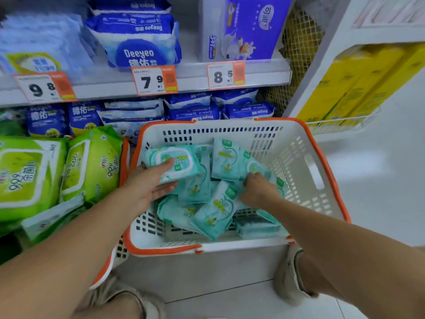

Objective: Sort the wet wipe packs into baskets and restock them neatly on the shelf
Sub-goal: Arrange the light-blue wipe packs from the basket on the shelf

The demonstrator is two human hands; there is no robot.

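A white basket with an orange rim [299, 155] stands on the floor before the shelf. Several teal wet wipe packs [216, 208] lie jumbled inside it. My left hand [150, 180] grips a larger teal pack with a white flip lid [171, 161] at the basket's left side, thumb on top. My right hand [258, 191] reaches into the pile, fingers curled down on a small teal pack [253, 168]; whether it holds the pack I cannot tell.
A second orange-rimmed basket [108, 268] sits to the left, holding big green wipe packs [92, 164]. Blue wipe packs [140, 42] fill the shelves above price tags. Yellow boxes [358, 86] stand on a rack at the right. My shoes [287, 277] are on the grey floor.
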